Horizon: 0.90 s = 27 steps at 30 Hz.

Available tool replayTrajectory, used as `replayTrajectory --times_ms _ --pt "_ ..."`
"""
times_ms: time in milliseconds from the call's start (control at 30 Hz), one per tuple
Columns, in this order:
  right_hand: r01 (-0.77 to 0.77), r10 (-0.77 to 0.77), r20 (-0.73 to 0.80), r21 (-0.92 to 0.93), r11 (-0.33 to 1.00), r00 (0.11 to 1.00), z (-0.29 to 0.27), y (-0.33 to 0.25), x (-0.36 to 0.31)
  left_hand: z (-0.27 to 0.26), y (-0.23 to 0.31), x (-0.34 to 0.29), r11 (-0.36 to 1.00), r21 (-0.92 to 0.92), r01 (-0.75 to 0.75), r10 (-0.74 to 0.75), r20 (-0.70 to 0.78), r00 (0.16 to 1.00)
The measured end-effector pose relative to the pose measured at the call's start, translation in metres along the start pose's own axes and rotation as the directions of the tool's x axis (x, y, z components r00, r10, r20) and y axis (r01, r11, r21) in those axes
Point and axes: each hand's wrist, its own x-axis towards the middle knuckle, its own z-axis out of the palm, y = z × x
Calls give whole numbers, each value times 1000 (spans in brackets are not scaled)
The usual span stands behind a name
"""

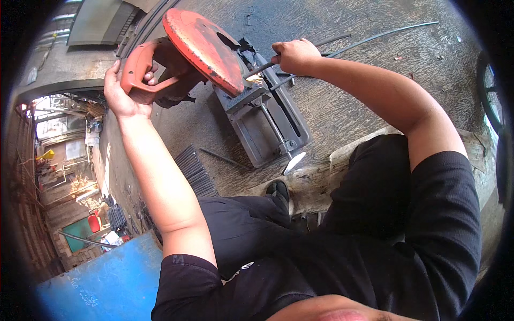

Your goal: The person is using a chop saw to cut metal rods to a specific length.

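My left hand [123, 96] is wrapped round the orange D-shaped handle [140, 63] of a cut-off saw. The saw's worn orange blade guard [201, 45] is tilted over the grey base [249, 142]; the blade itself is mostly hidden. My right hand [297, 56] is closed round a dark metal rod [261, 69], whose near end reaches in beside the guard. Orange sparks [255, 79] show at that end. On the base sit a clamp screw [274, 122] and its pale crank handle [293, 163].
A bundle of short dark rods [195, 171] lies on the floor left of the base, with a loose rod [224, 158] beside it. A long thin rod [385, 38] stretches to the far right. My shoe [278, 193] is close to the base. A blue panel [107, 281] stands at lower left.
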Motion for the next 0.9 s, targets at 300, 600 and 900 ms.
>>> replayTrajectory --times_ms 300,600,900 --pt "4 -4 -11 0 1000 1000 -1 0 0 1 0 -1 1000 17 4 -4 -1 1000" --pt "14 -15 -20 -26 1000 1000 -1 0 -1 0 0 -1 1000 -1 11 -11 -7 1000" --pt "10 -10 -6 -12 1000 1000 -1 1 -1 -3 1 1 999 39 37 -36 -15 999"
